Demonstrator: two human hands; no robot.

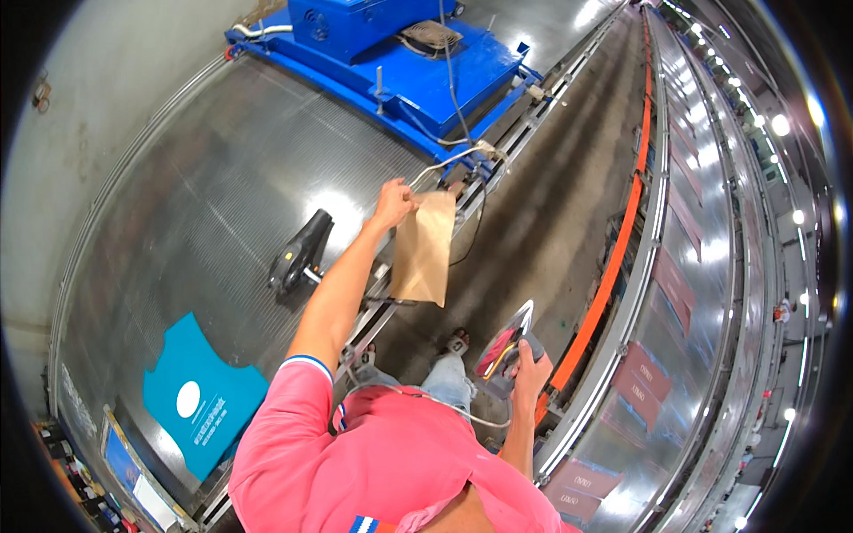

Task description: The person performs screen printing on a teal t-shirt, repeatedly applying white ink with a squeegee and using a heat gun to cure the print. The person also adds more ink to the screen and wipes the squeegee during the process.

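My left hand (395, 202) reaches forward over the edge of the long metal table, its fingers closed on the upper left corner of a brown paper sheet (425, 253). The sheet hangs flat beside the table rail. Out to my right, above the floor, my right hand (531, 369) grips the handle of a clothes iron (503, 357), tilted with its pointed tip upward. A pale cord runs from the iron across my front. Left of my forearm a black hair dryer (300, 253) lies on the table. Nearer me is a teal fabric piece (203, 400) with a white print.
The ridged metal table (178, 222) stretches along my left, with a blue wheeled machine (400, 80) at its far end. Cables trail from it near the rail. Across the aisle, an orange strip (617, 258) edges another long table holding maroon fabric pieces (641, 386).
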